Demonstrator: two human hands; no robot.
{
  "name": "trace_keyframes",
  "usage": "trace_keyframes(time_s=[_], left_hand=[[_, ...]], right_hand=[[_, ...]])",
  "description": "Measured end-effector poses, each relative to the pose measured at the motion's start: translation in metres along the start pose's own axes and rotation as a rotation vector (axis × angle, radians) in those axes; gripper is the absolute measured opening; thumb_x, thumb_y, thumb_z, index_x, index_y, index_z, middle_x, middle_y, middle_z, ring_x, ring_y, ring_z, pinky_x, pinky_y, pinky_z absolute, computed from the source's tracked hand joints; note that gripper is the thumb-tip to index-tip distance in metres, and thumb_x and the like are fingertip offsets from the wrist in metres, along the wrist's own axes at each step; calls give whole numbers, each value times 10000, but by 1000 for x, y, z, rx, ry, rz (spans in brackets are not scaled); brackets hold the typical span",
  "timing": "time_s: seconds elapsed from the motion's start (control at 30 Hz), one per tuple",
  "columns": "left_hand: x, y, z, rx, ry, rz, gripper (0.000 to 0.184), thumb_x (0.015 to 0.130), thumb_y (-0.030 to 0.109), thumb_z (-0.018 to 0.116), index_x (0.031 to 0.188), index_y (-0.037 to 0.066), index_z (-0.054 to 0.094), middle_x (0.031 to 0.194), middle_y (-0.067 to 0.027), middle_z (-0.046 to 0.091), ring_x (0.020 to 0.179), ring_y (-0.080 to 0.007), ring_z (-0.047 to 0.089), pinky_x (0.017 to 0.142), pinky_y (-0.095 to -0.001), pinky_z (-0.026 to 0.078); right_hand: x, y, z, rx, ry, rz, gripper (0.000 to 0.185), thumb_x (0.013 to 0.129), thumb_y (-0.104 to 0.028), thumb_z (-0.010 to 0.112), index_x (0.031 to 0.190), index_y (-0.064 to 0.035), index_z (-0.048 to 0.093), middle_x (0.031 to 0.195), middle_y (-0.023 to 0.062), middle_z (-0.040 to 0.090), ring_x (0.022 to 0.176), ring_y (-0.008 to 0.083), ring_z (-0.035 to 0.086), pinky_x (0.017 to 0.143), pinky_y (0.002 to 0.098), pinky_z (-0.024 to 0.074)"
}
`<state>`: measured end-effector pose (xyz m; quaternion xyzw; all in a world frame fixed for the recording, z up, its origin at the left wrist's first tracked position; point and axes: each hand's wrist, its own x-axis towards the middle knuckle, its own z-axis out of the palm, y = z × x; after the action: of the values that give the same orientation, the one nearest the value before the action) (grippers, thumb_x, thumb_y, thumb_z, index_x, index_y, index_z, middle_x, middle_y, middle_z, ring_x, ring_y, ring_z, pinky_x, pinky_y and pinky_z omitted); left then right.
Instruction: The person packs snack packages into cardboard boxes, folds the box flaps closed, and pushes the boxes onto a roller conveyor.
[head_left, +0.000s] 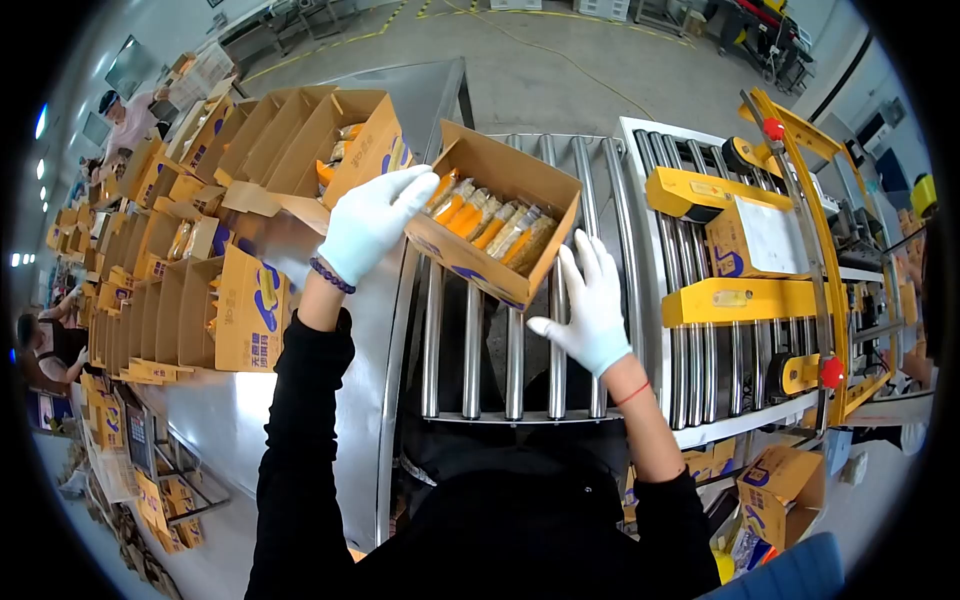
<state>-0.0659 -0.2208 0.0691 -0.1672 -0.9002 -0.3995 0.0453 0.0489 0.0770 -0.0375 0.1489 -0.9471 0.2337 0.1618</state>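
An open-topped cardboard box sits askew over the roller conveyor, its blue-printed side towards me. Inside it stands a row of clear plastic packets with orange and pale contents. My left hand, in a white glove, is closed at the box's upper left edge, thumb lying along the rim. At the box's right side is my right hand, also gloved, with fingers spread and thumb stretched towards the near corner. Whether the right fingertips press on the cardboard is hard to tell.
Left, a metal table carries rows of open boxes, some holding packets. To the right, a yellow-framed machine with rollers has a closed box between its guides. Another open carton is low at right. Other people are at far left.
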Motion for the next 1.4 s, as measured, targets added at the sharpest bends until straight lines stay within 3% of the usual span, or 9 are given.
trace_keyframes(time_s=[0.17, 0.3, 0.37, 0.63, 0.83, 1.07, 1.17, 1.23, 1.4], left_hand=[[-14, 2, -12, 96, -215, 36, 480, 1041, 403, 589, 1366, 58, 661, 1298, -135, 714, 1212, -228, 675, 1052, -322, 497], [-10, 4, 10, 277, -195, 221, 541, 957, 486, 669, 1256, 37, 702, 1163, -172, 726, 1073, -317, 700, 947, -383, 548], [13, 5, 34, 298, -151, 223, 536, 971, 450, 652, 1286, 16, 670, 1252, -192, 683, 1145, -336, 661, 1003, -392, 519], [68, -18, 100, 493, -23, 307, 560, 918, 477, 719, 1174, -15, 640, 1177, -203, 570, 1158, -380, 549, 1040, -446, 460], [54, -74, 103, -561, 246, -233, 747, 910, 463, 784, 1382, -33, 485, 1353, -196, 519, 1234, -259, 574, 1004, -376, 516], [56, -34, 179, -588, 217, -262, 387, 971, 298, 691, 1168, -31, 636, 1068, -196, 718, 923, -276, 719, 785, -396, 577], [15, 30, 205, -588, -4, -93, 577, 1011, 410, 654, 1385, -20, 565, 1262, -155, 672, 1095, -217, 653, 962, -350, 522], [12, 37, 190, -786, -702, -423, 647, 1001, 458, 658, 1433, -13, 559, 1238, -142, 667, 1168, -257, 632, 1030, -374, 506], [7, 9, 79, 218, 219, 186, 486, 888, 275, 770, 1274, 16, 627, 1215, -185, 668, 1124, -349, 646, 929, -419, 526]], right_hand=[[27, -38, -7, 336, 171, 36, 788, 727, -426, 875, 1436, -203, 614, 1619, 223, 342, 1489, 495, 284, 1221, 589, 244], [42, -13, -11, 74, -36, -115, 384, 835, -300, 773, 1185, -141, 781, 1404, 103, 637, 1444, 417, 412, 1254, 596, 124], [43, -2, -9, 467, -152, -34, 323, 904, -276, 752, 1179, -108, 774, 1298, 136, 696, 1298, 370, 575, 1221, 520, 281], [95, 5, -41, -304, 359, 95, 940, 701, -225, 886, 1473, 56, 428, 1456, 272, 470, 1355, 444, 455, 1170, 509, 356], [46, -31, -11, -123, 93, 89, 1043, 611, -301, 952, 1454, 38, 440, 1424, 231, 479, 1377, 421, 442, 1229, 543, 291], [60, 20, -38, -489, -97, 197, 1133, 618, -344, 954, 1546, -30, 384, 1570, 180, 427, 1498, 357, 346, 1278, 504, 199], [54, 48, -36, -445, -46, 121, 1117, 730, -498, 863, 1570, 15, 333, 1594, 205, 402, 1506, 374, 328, 1273, 504, 186], [42, 63, -39, -463, 13, 103, 1073, 774, -515, 820, 1567, 20, 336, 1596, 214, 398, 1508, 380, 325, 1269, 506, 187], [14, 104, -61, -507, 94, 101, 966, 877, -577, 686, 1551, 33, 359, 1581, 245, 403, 1504, 389, 325, 1255, 513, 205]])
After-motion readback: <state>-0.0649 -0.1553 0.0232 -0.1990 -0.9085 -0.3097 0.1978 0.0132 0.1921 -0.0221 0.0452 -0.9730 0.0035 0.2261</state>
